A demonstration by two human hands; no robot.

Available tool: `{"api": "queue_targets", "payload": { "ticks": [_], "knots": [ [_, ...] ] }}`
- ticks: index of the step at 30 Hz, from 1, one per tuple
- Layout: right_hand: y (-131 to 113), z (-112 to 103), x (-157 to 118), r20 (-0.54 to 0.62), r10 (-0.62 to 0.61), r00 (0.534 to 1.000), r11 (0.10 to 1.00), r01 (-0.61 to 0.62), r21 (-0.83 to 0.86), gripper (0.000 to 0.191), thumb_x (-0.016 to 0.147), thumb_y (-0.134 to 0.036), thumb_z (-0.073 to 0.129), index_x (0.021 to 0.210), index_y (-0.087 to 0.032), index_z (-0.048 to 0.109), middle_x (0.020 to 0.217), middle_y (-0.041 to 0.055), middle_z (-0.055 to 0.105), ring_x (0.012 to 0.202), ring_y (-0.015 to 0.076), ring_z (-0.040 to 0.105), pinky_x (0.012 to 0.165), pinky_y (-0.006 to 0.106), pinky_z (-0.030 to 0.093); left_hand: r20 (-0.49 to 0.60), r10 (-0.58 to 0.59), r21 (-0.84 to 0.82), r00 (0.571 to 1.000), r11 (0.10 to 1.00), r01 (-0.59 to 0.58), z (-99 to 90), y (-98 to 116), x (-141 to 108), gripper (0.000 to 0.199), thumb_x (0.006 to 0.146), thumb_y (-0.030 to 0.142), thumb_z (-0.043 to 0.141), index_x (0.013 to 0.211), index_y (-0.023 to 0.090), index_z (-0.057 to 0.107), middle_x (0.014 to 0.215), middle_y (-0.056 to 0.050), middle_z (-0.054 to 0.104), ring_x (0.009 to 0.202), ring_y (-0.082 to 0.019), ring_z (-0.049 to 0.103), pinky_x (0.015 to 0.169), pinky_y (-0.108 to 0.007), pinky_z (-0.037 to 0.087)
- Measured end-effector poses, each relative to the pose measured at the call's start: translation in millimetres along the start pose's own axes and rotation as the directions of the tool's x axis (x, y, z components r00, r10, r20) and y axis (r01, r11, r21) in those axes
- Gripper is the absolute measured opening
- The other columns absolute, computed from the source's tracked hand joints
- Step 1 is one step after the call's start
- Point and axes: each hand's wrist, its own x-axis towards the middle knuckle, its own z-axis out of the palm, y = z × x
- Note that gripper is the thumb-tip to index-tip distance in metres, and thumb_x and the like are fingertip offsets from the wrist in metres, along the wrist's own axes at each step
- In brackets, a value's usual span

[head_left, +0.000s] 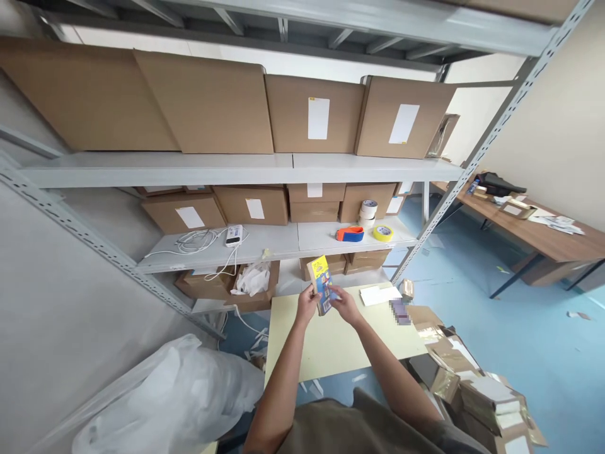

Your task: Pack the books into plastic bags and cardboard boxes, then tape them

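Note:
Above the pale yellow tabletop (312, 353) I hold up a small, thick item with a yellow-and-blue printed face (322, 277) and a tan side. Whether it is a box or a book I cannot tell. My left hand (308, 305) grips its lower left edge. On the opposite side, my right hand (345, 304) has its fingers against the lower right of the printed face. A white sheet (379, 295) lies on the tabletop to the right, near a blurred purple item (401, 311).
The metal shelf (265, 243) ahead bears cardboard boxes (317, 120), a power strip (234, 236), an orange-and-blue tape dispenser (350, 234) and yellow tape (382, 233). A large white plastic bag (174, 391) stands left; flattened and broken cartons (486, 397) pile up right.

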Motion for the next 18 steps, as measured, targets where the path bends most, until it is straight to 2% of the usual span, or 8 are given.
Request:
{"api": "queue_targets", "payload": {
  "ticks": [2, 3, 5, 7, 9, 14, 16, 18],
  "knots": [
    [-7.6, -16.1, 2.0, -0.118, 0.073, 0.990, 0.997, -0.069, 0.038, 0.053, 0.079, -0.039, 0.077, 0.131, -0.031, 0.071, 0.143, 0.0083, 0.069, 0.135, 0.0337, 0.061, 0.104, 0.050, 0.057, 0.120, -0.080, -0.087, 0.990, 0.992, 0.091, -21.4, 11.8, 1.1, 0.067, 0.073, 0.048, 0.089, 0.130, 0.016, 0.073, 0.117, -0.013, 0.080, 0.102, -0.031, 0.077, 0.087, -0.040, 0.061],
    [-12.2, -23.9, 2.6, -0.123, 0.133, 0.984, 0.988, -0.122, 0.092, 0.055, 0.078, -0.042, 0.080, 0.131, -0.032, 0.071, 0.142, 0.0085, 0.069, 0.134, 0.0341, 0.062, 0.102, 0.049, 0.057, 0.184, -0.114, -0.111, 0.976, 0.985, 0.136, -30.2, 17.1, 1.5, 0.073, 0.072, 0.047, 0.091, 0.135, 0.016, 0.071, 0.118, -0.015, 0.080, 0.101, -0.032, 0.077, 0.085, -0.039, 0.061],
    [-21.5, -35.7, 2.2, 0.020, 0.233, 0.972, 0.945, -0.231, 0.233, 0.056, 0.076, -0.044, 0.083, 0.129, -0.030, 0.071, 0.134, 0.0091, 0.074, 0.124, 0.0349, 0.069, 0.095, 0.049, 0.060, 0.249, -0.157, -0.141, 0.956, 0.970, 0.196, -41.3, 24.1, 2.6, 0.084, 0.070, 0.045, 0.094, 0.144, 0.017, 0.065, 0.118, -0.016, 0.080, 0.100, -0.031, 0.078, 0.083, -0.037, 0.061],
    [-29.3, -41.9, 0.0, 0.174, 0.254, 0.951, 0.889, -0.301, 0.346, 0.055, 0.074, -0.042, 0.085, 0.125, -0.027, 0.071, 0.123, 0.0089, 0.079, 0.111, 0.0343, 0.075, 0.087, 0.046, 0.062, 0.249, -0.174, -0.162, 0.953, 0.962, 0.218, -44.3, 25.1, 4.8, 0.091, 0.070, 0.043, 0.095, 0.151, 0.019, 0.060, 0.118, -0.016, 0.080, 0.100, -0.030, 0.078, 0.085, -0.037, 0.061],
    [-35.4, -45.4, -3.1, 0.214, 0.237, 0.948, 0.860, -0.307, 0.408, 0.054, 0.071, -0.039, 0.087, 0.121, -0.025, 0.072, 0.113, 0.0080, 0.082, 0.103, 0.0332, 0.077, 0.084, 0.044, 0.062, 0.212, -0.186, -0.159, 0.959, 0.962, 0.222, -41.8, 21.5, 7.9, 0.093, 0.071, 0.042, 0.094, 0.154, 0.021, 0.057, 0.121, -0.015, 0.079, 0.103, -0.029, 0.077, 0.089, -0.040, 0.061],
    [-49.2, -51.9, -5.9, 0.135, 0.200, 0.971, 0.884, -0.238, 0.403, 0.051, 0.071, -0.035, 0.088, 0.118, -0.025, 0.072, 0.106, 0.0065, 0.083, 0.097, 0.0310, 0.079, 0.081, 0.042, 0.061, -0.094, -0.068, 0.080, 0.993, 0.994, 0.076, -11.4, 15.0, 12.8, 0.076, 0.070, 0.036, 0.094, 0.140, 0.019, 0.070, 0.120, -0.014, 0.078, 0.108, -0.028, 0.075, 0.105, -0.048, 0.056],
    [-54.8, -49.0, -4.7, 0.121, 0.130, 0.984, 0.912, -0.167, 0.376, 0.052, 0.073, -0.034, 0.085, 0.123, -0.027, 0.072, 0.112, 0.0061, 0.082, 0.103, 0.0308, 0.077, 0.085, 0.043, 0.060, -0.065, -0.003, 0.133, 0.998, 0.991, 0.012, 13.4, 17.3, 10.6, 0.066, 0.074, 0.039, 0.091, 0.134, 0.019, 0.074, 0.118, -0.014, 0.079, 0.108, -0.028, 0.075, 0.106, -0.048, 0.056],
    [-58.4, -42.3, -3.2, 0.148, 0.028, 0.989, 0.935, -0.078, 0.345, 0.059, 0.074, -0.031, 0.084, 0.131, -0.029, 0.071, 0.125, 0.0054, 0.079, 0.116, 0.0310, 0.073, 0.095, 0.046, 0.059, 0.026, 0.054, 0.097, 0.998, 0.994, -0.056, 38.8, 21.5, 6.8, 0.071, 0.074, 0.037, 0.091, 0.140, 0.021, 0.070, 0.131, -0.013, 0.075, 0.115, -0.029, 0.073, 0.103, -0.045, 0.058]
  ]
}}
